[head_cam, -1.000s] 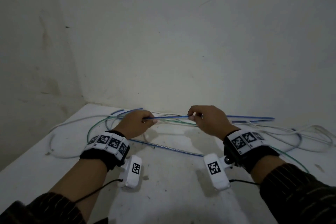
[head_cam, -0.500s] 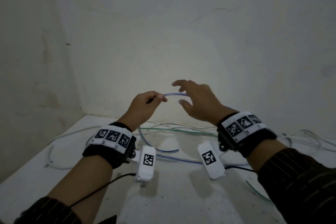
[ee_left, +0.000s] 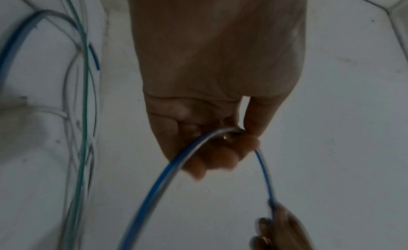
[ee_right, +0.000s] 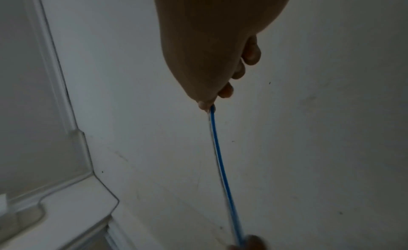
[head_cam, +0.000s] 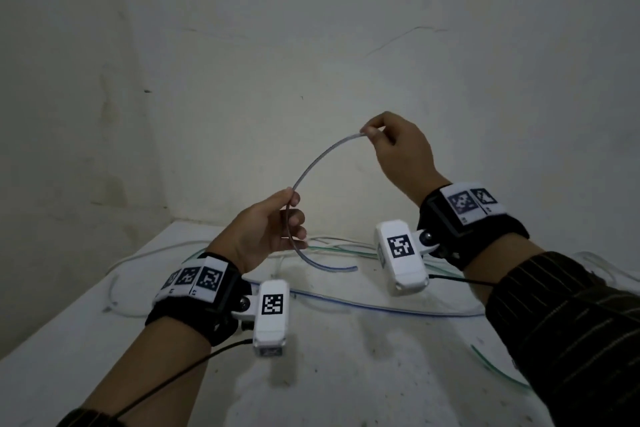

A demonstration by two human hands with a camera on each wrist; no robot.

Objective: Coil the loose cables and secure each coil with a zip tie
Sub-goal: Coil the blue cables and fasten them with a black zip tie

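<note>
A thin blue-striped cable arcs through the air between my two hands above the white table. My left hand pinches it between thumb and fingers; below the hand its free end curls down toward the table. My right hand, raised higher and to the right, pinches the same cable at its fingertips. In the left wrist view the blue cable loops out of my left hand's fingers. The right wrist view shows the cable running down from my right fingertips. No zip tie is in view.
More loose cables, white, green and blue, lie tangled along the back of the white table. Another green cable trails at the right. Walls close in behind and at the left.
Both hands rose from the table with the blue cable. The right hand let go briefly, then pinched it again farther along and pulled up and right, bending it into an arc.
</note>
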